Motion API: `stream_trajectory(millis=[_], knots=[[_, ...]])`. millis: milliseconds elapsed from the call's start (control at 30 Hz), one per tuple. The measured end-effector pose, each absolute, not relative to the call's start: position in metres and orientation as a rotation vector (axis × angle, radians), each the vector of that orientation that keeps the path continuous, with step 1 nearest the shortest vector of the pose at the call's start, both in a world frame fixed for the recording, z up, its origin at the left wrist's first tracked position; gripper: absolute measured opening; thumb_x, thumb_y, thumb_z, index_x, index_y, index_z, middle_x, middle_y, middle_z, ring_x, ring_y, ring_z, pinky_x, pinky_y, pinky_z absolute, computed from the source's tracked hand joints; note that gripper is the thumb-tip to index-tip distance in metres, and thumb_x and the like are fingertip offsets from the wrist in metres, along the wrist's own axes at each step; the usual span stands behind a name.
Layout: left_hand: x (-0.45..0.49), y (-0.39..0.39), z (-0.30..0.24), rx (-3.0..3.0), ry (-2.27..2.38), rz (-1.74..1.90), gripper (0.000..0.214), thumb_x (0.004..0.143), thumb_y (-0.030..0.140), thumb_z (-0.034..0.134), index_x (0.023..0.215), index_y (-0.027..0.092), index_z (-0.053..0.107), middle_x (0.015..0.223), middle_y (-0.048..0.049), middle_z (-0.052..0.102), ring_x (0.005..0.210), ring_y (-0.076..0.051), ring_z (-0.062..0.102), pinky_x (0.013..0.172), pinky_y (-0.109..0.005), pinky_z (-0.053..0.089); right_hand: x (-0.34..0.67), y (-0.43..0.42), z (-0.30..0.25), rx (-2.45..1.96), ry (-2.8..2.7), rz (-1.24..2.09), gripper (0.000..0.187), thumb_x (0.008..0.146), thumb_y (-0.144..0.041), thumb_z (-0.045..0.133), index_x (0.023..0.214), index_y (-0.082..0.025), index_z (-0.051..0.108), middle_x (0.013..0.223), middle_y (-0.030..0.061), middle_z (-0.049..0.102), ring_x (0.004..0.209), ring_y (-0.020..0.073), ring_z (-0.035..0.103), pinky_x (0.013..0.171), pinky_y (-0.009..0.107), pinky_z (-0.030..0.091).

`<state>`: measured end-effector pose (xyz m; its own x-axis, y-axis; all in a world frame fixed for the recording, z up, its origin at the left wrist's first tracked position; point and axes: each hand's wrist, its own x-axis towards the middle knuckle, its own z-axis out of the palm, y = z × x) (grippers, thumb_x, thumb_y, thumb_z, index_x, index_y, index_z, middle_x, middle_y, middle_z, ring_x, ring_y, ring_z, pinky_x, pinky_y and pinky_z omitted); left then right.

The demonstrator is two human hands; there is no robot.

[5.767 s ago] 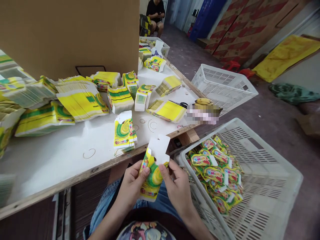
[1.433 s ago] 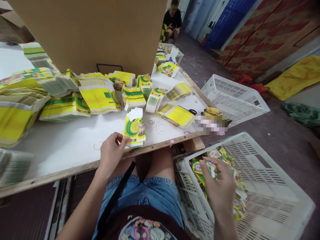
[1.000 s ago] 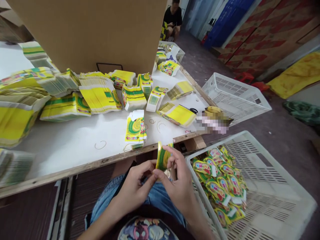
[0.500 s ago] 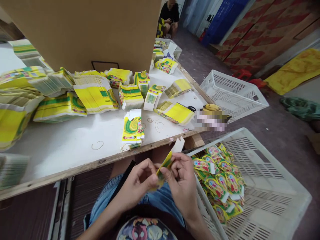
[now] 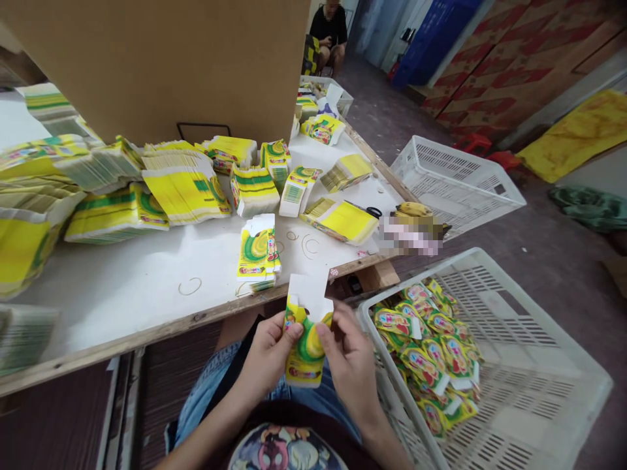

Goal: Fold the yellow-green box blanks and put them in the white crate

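Observation:
Over my lap, both hands grip one small yellow-and-green carton [image 5: 306,339] with its white flaps up. My left hand [image 5: 267,356] pinches its left edge, my right hand [image 5: 350,362] its right edge. A short stack of flat cartons [image 5: 257,251] lies on the white table [image 5: 122,294] just ahead of my hands. To my right stands a white plastic crate [image 5: 529,365] holding several folded cartons [image 5: 434,346].
Several stacks of flat cartons [image 5: 181,189] line the table before a big cardboard sheet [image 5: 161,65]. Scissors [image 5: 375,212] and bananas [image 5: 414,210] lie at the table's right end. A second white crate [image 5: 455,183] sits on the floor. A person [image 5: 326,29] sits far back.
My right hand left the crate and my left hand took a flat carton from the short stack. Both hands met over my lap and opened the carton, flaps now up.

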<state>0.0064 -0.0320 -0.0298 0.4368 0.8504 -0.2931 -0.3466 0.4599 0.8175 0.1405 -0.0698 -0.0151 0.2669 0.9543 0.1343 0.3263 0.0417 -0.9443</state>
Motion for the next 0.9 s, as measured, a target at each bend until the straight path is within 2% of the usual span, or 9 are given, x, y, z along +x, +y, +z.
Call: stream_trajectory(millis=[100, 200, 267, 367, 500, 600, 733, 800, 900], knots=[[0.007, -0.033, -0.032, 0.891, 0.853, 0.849, 0.041, 0.084, 0.051, 0.068, 0.104, 0.014, 0.066, 0.09, -0.0071, 0.076, 0.081, -0.021, 0.071, 0.074, -0.03, 0.056, 0.149, -0.069, -0.022, -1.611, -1.25, 0.79, 0.023, 0.093, -0.036, 0.06, 0.076, -0.021, 0.064, 0.073, 0.0017, 0.062, 0.068, 0.0175, 0.056, 0.062, 0.027, 0.046], [0.007, -0.035, -0.034, 0.976, 0.857, 0.868, 0.045, 0.089, 0.038, 0.067, 0.126, 0.021, 0.048, 0.099, -0.0075, 0.074, 0.089, -0.022, 0.071, 0.081, -0.032, 0.056, 0.154, -0.068, -0.024, -1.568, -1.088, 0.855, 0.017, 0.092, -0.037, 0.063, 0.1, -0.022, 0.064, 0.083, 0.003, 0.068, 0.073, 0.0184, 0.063, 0.065, 0.028, 0.052], [0.004, -0.035, -0.033, 0.994, 0.828, 0.88, 0.054, 0.092, 0.033, 0.064, 0.136, 0.024, 0.036, 0.103, -0.0081, 0.073, 0.091, -0.021, 0.071, 0.082, -0.033, 0.055, 0.158, -0.069, -0.022, -1.449, -1.03, 0.923, 0.032, 0.092, -0.035, 0.065, 0.12, -0.024, 0.057, 0.1, 0.0063, 0.071, 0.085, 0.0202, 0.068, 0.074, 0.031, 0.056], [-0.002, -0.033, -0.027, 1.026, 0.747, 0.856, 0.055, 0.094, 0.03, 0.06, 0.142, 0.026, 0.032, 0.112, -0.0097, 0.071, 0.1, -0.021, 0.069, 0.088, -0.033, 0.053, 0.167, -0.07, -0.018, -1.325, -1.072, 1.036, 0.039, 0.092, -0.035, 0.066, 0.128, -0.026, 0.054, 0.112, 0.0096, 0.07, 0.096, 0.0224, 0.069, 0.083, 0.034, 0.057], [-0.009, -0.03, -0.02, 0.92, 0.6, 0.738, 0.049, 0.09, 0.027, 0.067, 0.133, 0.025, 0.044, 0.108, -0.0078, 0.073, 0.094, -0.019, 0.07, 0.083, -0.029, 0.054, 0.179, -0.074, -0.012, -1.282, -1.121, 1.229, 0.033, 0.095, -0.039, 0.061, 0.124, -0.026, 0.054, 0.096, 0.0051, 0.072, 0.079, 0.0196, 0.069, 0.07, 0.029, 0.055], [-0.009, -0.032, -0.021, 0.835, 0.582, 0.67, 0.044, 0.08, 0.023, 0.079, 0.114, 0.023, 0.051, 0.092, -0.0031, 0.072, 0.075, -0.014, 0.068, 0.067, -0.022, 0.051, 0.186, -0.075, -0.005, -1.32, -1.223, 1.252, 0.018, 0.097, -0.04, 0.057, 0.104, -0.024, 0.06, 0.077, -0.0004, 0.065, 0.062, 0.0147, 0.059, 0.056, 0.023, 0.045], [-0.006, -0.036, -0.024, 0.828, 0.601, 0.643, 0.038, 0.077, 0.022, 0.081, 0.101, 0.022, 0.051, 0.085, 0.0008, 0.069, 0.07, -0.011, 0.065, 0.062, -0.019, 0.048, 0.187, -0.073, -0.003, -1.382, -1.397, 1.136, 0.026, 0.099, -0.037, 0.052, 0.083, -0.02, 0.063, 0.07, -0.0006, 0.057, 0.06, 0.0131, 0.052, 0.054, 0.023, 0.039], [-0.005, -0.036, -0.023, 0.86, 0.625, 0.682, 0.045, 0.081, 0.023, 0.078, 0.115, 0.024, 0.048, 0.09, -0.0001, 0.07, 0.076, -0.013, 0.067, 0.068, -0.022, 0.05, 0.185, -0.072, -0.007, -1.37, -1.389, 1.03, 0.023, 0.098, -0.034, 0.054, 0.084, -0.02, 0.064, 0.077, 0.0017, 0.06, 0.069, 0.0151, 0.057, 0.061, 0.024, 0.044], [-0.004, -0.035, -0.022, 0.943, 0.658, 0.703, 0.069, 0.086, 0.026, 0.072, 0.142, 0.028, 0.031, 0.1, -0.0045, 0.073, 0.086, -0.017, 0.069, 0.077, -0.027, 0.052, 0.181, -0.071, -0.015, -1.343, -1.241, 0.977, 0.018, 0.097, -0.032, 0.057, 0.113, -0.025, 0.062, 0.093, 0.0044, 0.067, 0.082, 0.0184, 0.064, 0.072, 0.028, 0.051]])
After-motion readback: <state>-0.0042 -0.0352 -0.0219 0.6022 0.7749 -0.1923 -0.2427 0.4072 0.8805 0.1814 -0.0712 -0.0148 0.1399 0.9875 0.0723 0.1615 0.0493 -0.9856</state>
